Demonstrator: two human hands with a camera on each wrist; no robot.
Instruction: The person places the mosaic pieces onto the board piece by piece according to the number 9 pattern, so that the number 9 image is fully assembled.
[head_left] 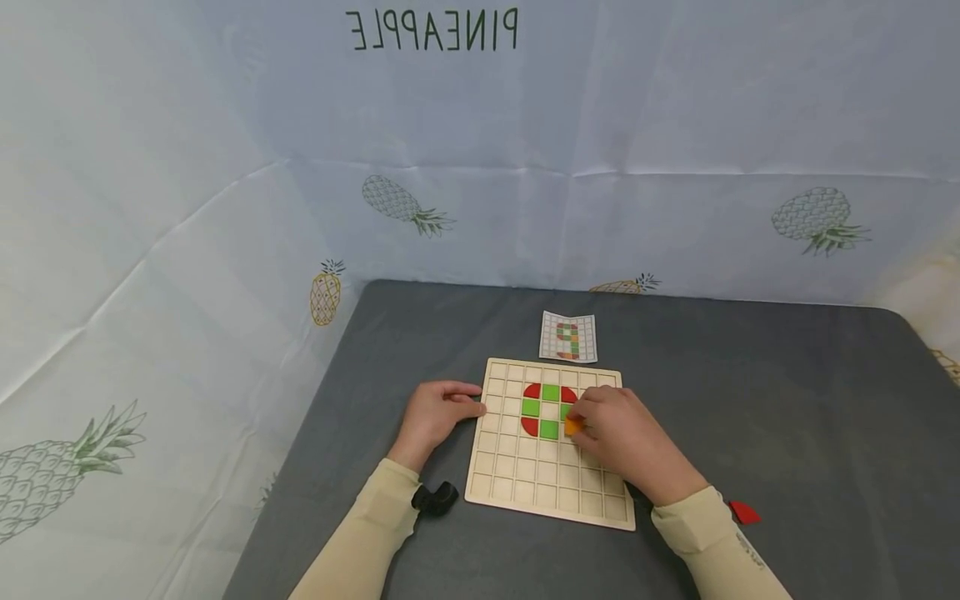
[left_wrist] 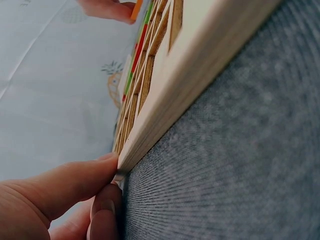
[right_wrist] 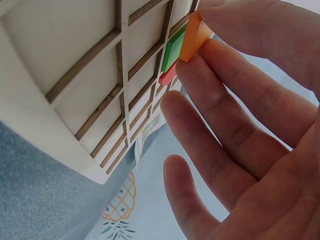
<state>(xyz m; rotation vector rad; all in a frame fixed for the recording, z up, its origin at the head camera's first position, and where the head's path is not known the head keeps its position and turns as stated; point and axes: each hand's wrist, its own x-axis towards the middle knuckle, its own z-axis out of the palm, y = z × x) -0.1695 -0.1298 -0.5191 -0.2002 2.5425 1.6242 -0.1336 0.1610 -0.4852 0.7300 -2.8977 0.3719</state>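
Nearest the person, a red piece (head_left: 744,512) lies loose on the grey table (head_left: 787,400) beside the right sleeve, and a small black object (head_left: 435,498) sits by the left wrist. The wooden grid board (head_left: 525,483) lies flat between the arms. The left hand (head_left: 438,414) steadies the board's left edge, fingertips (left_wrist: 102,165) pressed against the rim. The right hand (head_left: 618,433) pinches an orange piece (head_left: 572,427) between thumb and fingers, holding it at the lower right of the pattern, over a cell just beside the green squares (head_left: 551,393). In the right wrist view the orange piece (right_wrist: 192,40) is tilted on edge, not yet seated flat; its long axis cannot be told. Red corners and green squares already form a ring, so the pattern looks partly built, with most cells bare. Beyond the board lies a pattern card (head_left: 568,337), then the pineapple cloth (head_left: 225,208)
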